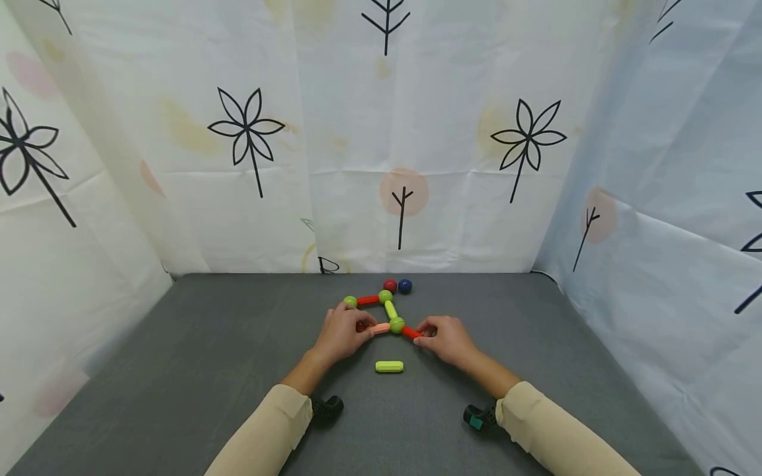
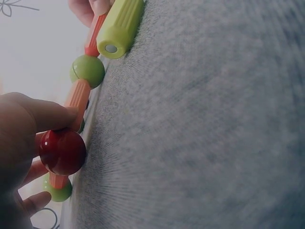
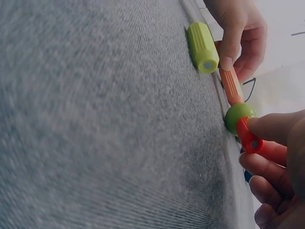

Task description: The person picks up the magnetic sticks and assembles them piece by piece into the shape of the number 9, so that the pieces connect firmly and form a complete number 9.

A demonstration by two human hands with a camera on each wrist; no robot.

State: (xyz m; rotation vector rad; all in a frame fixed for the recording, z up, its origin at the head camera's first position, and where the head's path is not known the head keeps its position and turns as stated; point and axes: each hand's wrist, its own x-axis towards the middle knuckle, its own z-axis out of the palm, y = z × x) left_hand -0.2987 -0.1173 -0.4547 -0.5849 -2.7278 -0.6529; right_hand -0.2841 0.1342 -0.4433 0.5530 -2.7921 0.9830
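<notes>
My left hand [image 1: 345, 330] pinches an orange magnetic rod [image 2: 79, 98] between thumb and fingers. One end of this rod meets a green ball [image 1: 397, 324]; a dark red ball [image 2: 63, 151] is at its other end, near the left fingers. My right hand [image 1: 445, 338] pinches a red magnetic rod [image 3: 248, 136], which meets the same green ball and shows a bare metal tip at its other end. From that ball a yellow-green rod [image 1: 390, 309] runs back to a second green ball [image 1: 385, 296]. Another red rod [image 1: 368, 300] links this one to a third green ball [image 1: 350, 302].
A loose, thick yellow-green rod [image 1: 389, 367] lies on the grey table [image 1: 196, 370] in front of the joined pieces. Another red ball [image 1: 389, 285] and a dark blue ball [image 1: 405, 286] lie behind them. White patterned cloth [image 1: 333, 132] hangs around the table's back and sides.
</notes>
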